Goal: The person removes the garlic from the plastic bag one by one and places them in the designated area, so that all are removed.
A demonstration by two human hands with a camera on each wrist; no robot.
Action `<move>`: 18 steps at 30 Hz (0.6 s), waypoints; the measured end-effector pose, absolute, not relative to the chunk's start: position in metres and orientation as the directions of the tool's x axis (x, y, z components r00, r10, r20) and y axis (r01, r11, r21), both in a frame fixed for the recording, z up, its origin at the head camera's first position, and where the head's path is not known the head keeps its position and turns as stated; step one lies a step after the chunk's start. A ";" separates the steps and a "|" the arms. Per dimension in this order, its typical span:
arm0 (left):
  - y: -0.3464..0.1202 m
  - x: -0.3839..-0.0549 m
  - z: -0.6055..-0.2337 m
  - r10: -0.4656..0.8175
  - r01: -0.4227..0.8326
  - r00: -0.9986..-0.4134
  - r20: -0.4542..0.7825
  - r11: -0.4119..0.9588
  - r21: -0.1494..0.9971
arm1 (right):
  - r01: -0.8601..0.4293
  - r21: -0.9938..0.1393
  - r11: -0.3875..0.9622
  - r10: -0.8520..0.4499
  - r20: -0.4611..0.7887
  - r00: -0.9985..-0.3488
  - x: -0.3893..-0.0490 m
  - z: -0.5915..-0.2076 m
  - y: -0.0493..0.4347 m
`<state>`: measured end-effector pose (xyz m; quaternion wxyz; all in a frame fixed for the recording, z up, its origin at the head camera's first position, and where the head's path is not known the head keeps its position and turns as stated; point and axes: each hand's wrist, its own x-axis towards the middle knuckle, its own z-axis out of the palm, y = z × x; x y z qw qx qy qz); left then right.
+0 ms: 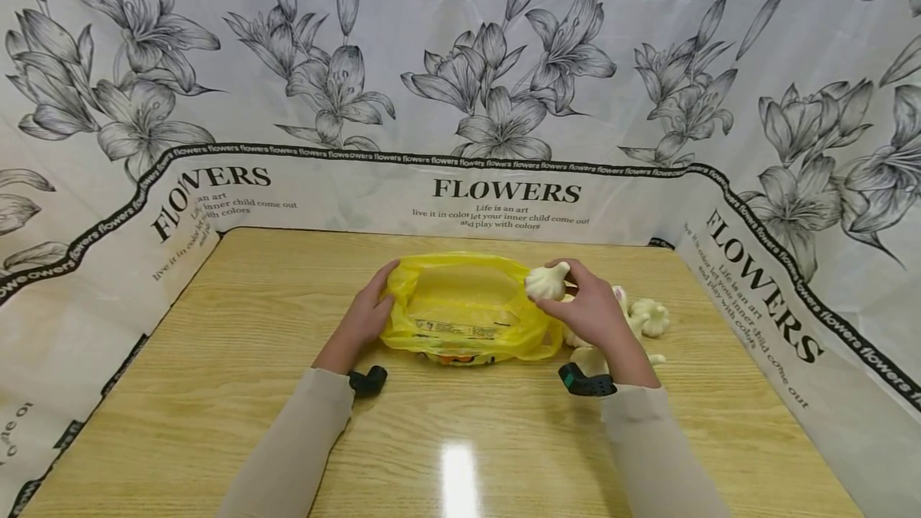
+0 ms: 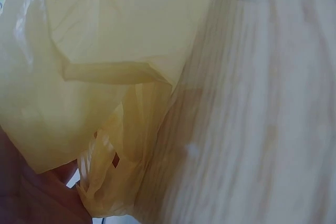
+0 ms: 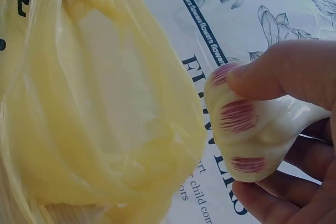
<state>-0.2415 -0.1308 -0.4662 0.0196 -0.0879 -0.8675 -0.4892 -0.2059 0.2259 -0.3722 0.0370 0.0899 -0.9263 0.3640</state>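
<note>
A yellow plastic bag lies on the table with its mouth spread wide, black print and an orange patch on its near side. My left hand grips the bag's left edge; the left wrist view shows only part of this hand beside the thin yellow film. At the bag's right edge, my right hand holds a white garlic bulb between thumb and fingers, raised above the table. Purple-red streaks mark this bulb in the right wrist view.
Several more garlic bulbs lie to the right of the bag, partly hidden behind my right hand and wrist. The wooden table is bounded at the back and sides by white flower-printed cloth.
</note>
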 end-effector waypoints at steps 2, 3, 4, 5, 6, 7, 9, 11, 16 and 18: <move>-0.131 -0.242 -0.466 0.134 0.168 -0.984 0.115 0.504 0.847 | -0.194 -0.668 0.719 -0.133 0.141 -0.981 -0.205 -0.372 0.230; -0.131 -0.242 -0.467 0.135 0.166 -0.984 0.113 0.502 0.849 | -0.194 -0.667 0.719 -0.131 0.144 -0.981 -0.204 -0.372 0.232; -0.131 -0.242 -0.467 0.136 0.167 -0.984 0.113 0.501 0.849 | -0.195 -0.664 0.722 -0.127 0.150 -0.980 -0.204 -0.371 0.234; -0.131 -0.243 -0.468 0.139 0.169 -0.984 0.114 0.502 0.848 | -0.194 -0.662 0.724 -0.123 0.154 -0.980 -0.203 -0.371 0.235; -0.131 -0.243 -0.468 0.141 0.173 -0.983 0.117 0.500 0.848 | -0.192 -0.662 0.725 -0.118 0.155 -0.981 -0.202 -0.371 0.237; -0.131 -0.243 -0.469 0.145 0.179 -0.982 0.122 0.500 0.847 | -0.187 -0.661 0.727 -0.113 0.154 -0.982 -0.202 -0.370 0.239; -0.132 -0.244 -0.470 0.152 0.191 -0.980 0.131 0.499 0.846 | -0.178 -0.658 0.731 -0.104 0.150 -0.983 -0.200 -0.370 0.242; -0.132 -0.244 -0.470 0.155 0.194 -0.979 0.133 0.499 0.845 | -0.168 -0.658 0.734 -0.097 0.143 -0.985 -0.199 -0.369 0.245; -0.131 -0.244 -0.471 0.151 0.189 -0.980 0.130 0.500 0.845 | -0.163 -0.650 0.742 -0.092 0.142 -0.986 -0.197 -0.368 0.252; -0.132 -0.244 -0.471 0.150 0.188 -0.980 0.129 0.502 0.845 | -0.161 -0.658 0.736 -0.087 0.144 -0.986 -0.196 -0.368 0.255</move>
